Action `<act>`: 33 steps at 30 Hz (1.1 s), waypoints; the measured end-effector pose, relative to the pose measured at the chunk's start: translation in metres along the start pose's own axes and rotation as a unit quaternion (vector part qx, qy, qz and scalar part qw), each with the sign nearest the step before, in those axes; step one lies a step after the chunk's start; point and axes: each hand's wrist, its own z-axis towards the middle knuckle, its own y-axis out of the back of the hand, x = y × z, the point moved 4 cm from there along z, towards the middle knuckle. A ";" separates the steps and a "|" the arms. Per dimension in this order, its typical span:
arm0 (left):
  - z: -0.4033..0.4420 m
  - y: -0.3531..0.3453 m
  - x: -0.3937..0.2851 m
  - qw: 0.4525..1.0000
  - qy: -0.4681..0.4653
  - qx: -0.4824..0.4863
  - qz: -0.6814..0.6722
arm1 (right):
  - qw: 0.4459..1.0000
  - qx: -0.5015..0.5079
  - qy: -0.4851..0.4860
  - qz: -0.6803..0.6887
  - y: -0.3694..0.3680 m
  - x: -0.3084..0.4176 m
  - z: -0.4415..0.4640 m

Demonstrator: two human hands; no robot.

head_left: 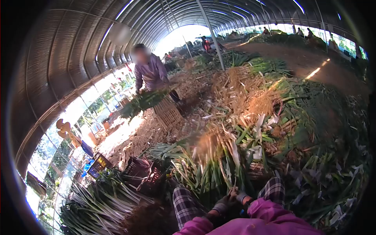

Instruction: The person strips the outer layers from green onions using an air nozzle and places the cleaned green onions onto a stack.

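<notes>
My left hand (pixel 223 205) and my right hand (pixel 239 195) are close together between my knees, at the lower middle of the view. Both look gloved, with the fingers curled towards each other by the lower leaves of a bunch of green onions (pixel 213 160). The bunch lies just beyond them, white stems and brown roots pointing away from me. Whether either hand grips a stalk is too small to make out. On the left lies a large pile of trimmed green onions (pixel 102 199) with long white stems.
A dark red crate (pixel 147 176) and a yellowish crate (pixel 99 166) stand left. Ahead, a person in purple (pixel 152 74) holds green leaves by a pale slatted crate (pixel 167 112). Rooted onions (pixel 260 103) are heaped ahead and right. A metal pole (pixel 211 33) rises behind.
</notes>
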 end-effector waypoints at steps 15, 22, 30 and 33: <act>-0.025 -0.004 0.097 0.992 0.088 0.021 -0.088 | 0.994 0.007 -0.046 0.096 -0.071 -0.013 0.027; -0.038 0.135 0.078 0.850 -0.005 -0.149 -0.505 | 0.995 -0.020 -0.082 -0.044 -0.054 -0.026 0.033; -0.044 0.553 0.133 0.899 0.118 -0.420 -0.031 | 0.985 0.026 -0.158 -0.070 -0.043 -0.039 0.028; -0.033 0.603 0.137 0.888 0.139 -0.435 -0.044 | 0.982 0.008 -0.176 -0.060 -0.045 -0.046 0.024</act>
